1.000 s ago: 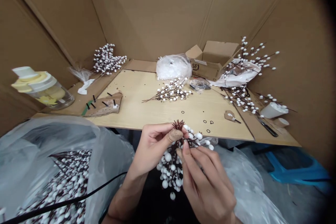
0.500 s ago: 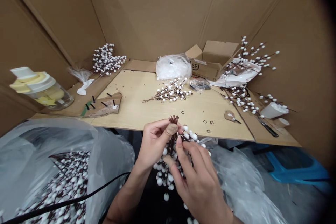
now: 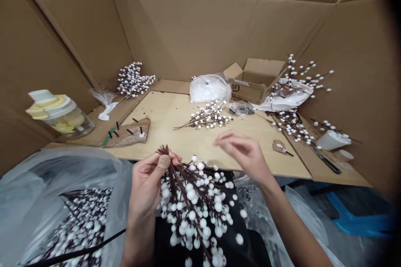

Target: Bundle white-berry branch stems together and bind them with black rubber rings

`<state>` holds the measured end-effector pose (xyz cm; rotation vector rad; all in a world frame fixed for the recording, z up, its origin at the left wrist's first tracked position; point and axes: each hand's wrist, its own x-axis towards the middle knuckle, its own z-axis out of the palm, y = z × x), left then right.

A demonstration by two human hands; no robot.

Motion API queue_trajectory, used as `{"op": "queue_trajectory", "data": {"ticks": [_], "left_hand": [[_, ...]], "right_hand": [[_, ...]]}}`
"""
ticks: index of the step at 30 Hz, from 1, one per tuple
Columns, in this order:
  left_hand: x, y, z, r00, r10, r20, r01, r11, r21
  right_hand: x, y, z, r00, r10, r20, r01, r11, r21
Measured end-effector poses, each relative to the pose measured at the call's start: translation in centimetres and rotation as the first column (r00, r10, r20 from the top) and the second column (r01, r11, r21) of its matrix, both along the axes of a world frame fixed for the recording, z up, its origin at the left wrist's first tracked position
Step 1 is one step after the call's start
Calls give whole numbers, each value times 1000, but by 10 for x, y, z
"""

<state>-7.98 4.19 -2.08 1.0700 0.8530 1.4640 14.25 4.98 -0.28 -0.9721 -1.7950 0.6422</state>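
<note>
Brown cardboard sheets (image 3: 188, 29) wall in the back and sides of a pale wooden board (image 3: 163, 133), which sits on more cardboard. A large clear plastic bag (image 3: 21, 192) of white berry stems lies below the board's front left corner, with a black cable (image 3: 78, 250) running across it. A blue stool (image 3: 357, 225) shows on the floor past the front right corner.

Along the back edge of the board stand an open cardboard box (image 3: 250, 85) and a bag of white filling (image 3: 209, 89). A glass jar (image 3: 59, 117) with a white and yellow lid stands beyond the left edge, and a black-handled knife (image 3: 327, 162) and a white cup (image 3: 332, 140) lie beyond the right edge. A loose berry spray (image 3: 203, 119) lies mid-board.

Just off the front edge, the left hand (image 3: 147, 179) clamps a bundle of white berry stems (image 3: 191, 204) at its dark stem ends, between a covered thumb and the fingers, with the berries hanging below. The right hand (image 3: 241, 150) is open above the front edge, its fingers slightly apart, touching nothing.
</note>
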Motion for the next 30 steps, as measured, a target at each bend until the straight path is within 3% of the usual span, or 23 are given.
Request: {"op": "queue_trajectory", "data": {"ticks": [1,3,8,11,14,18,22,24,27,28,29,30], "left_hand": [[-5,1,0,1000,27,8,-27,1000,-9],[-11,1,1,997,71,18,-71,997,-24],[-17,2,2,996,85,3,-84,994,-73],[-18,3,2,999,53,-1,-52,996,-73],[-19,3,2,1000,26,16,-25,997,-68],[-18,4,3,999,-11,34,13,998,-56],[-15,4,5,999,-27,47,29,999,-34],[-14,5,6,998,-24,50,26,999,-40],[-10,6,7,998,-31,56,34,998,-54],[-8,6,8,998,-41,56,44,998,-54],[-6,6,8,998,-49,48,52,997,-49],[-2,6,8,998,-57,30,58,998,-38]], "right_hand": [[5,22,-4,989,-122,80,120,992,37],[6,65,-16,896,-218,388,206,976,72],[-19,145,-42,741,-64,669,44,998,47],[-33,170,-49,627,11,779,-28,1000,9],[-40,182,-51,537,20,843,-7,1000,-18],[-40,184,-44,498,-7,867,34,999,-12],[-24,182,-14,579,-221,785,149,975,165],[-9,177,11,620,-414,667,277,910,308],[15,151,55,628,-712,314,544,691,476],[20,134,68,651,-756,68,643,597,480],[23,113,79,685,-719,-123,687,579,439],[24,89,87,758,-627,-179,642,668,377]]}}
